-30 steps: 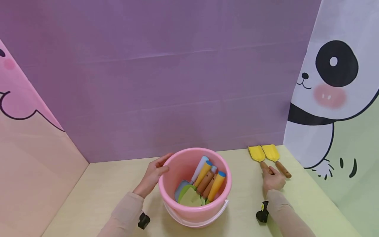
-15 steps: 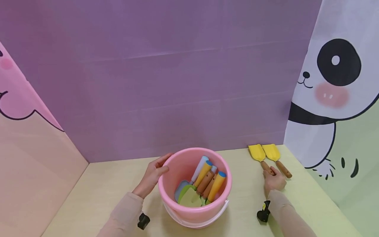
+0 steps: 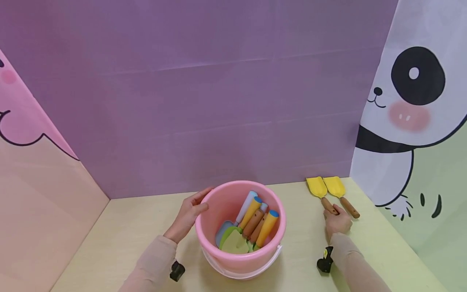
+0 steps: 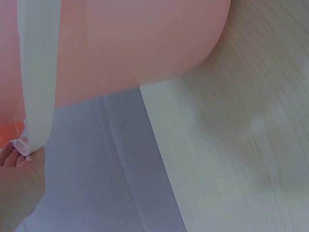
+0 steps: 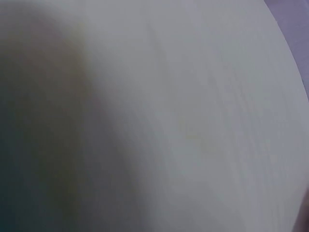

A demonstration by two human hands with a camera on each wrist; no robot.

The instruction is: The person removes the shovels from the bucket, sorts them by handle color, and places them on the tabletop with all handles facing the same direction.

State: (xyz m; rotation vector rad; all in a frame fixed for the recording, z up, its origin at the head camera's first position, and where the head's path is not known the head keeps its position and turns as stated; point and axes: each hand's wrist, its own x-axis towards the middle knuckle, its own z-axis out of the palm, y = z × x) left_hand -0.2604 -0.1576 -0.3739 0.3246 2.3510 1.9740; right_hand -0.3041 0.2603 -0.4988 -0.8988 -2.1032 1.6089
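A pink bucket point(image 3: 240, 265) stands on the table, its white handle point(image 3: 242, 277) hanging down the near side. My left hand point(image 3: 188, 214) grips the bucket's left rim, thumb over the edge. In the left wrist view, the fingers point(image 4: 21, 181) are up at the rim beside the end of the white handle. Two yellow toy shovels with wooden handles lie side by side at the back right. The fingers of my right hand point(image 3: 337, 222) pinch the handle end of the left shovel point(image 3: 317, 188); the right shovel point(image 3: 335, 186) lies just beside that hand.
Inside the bucket are several toy garden tools, with a green blade point(image 3: 235, 243), a grey-blue blade point(image 3: 224, 232) and orange handles point(image 3: 268, 229). A purple backdrop point(image 3: 219, 101) rises behind the table point(image 3: 146, 221). A panda-printed panel point(image 3: 386, 174) borders the right side.
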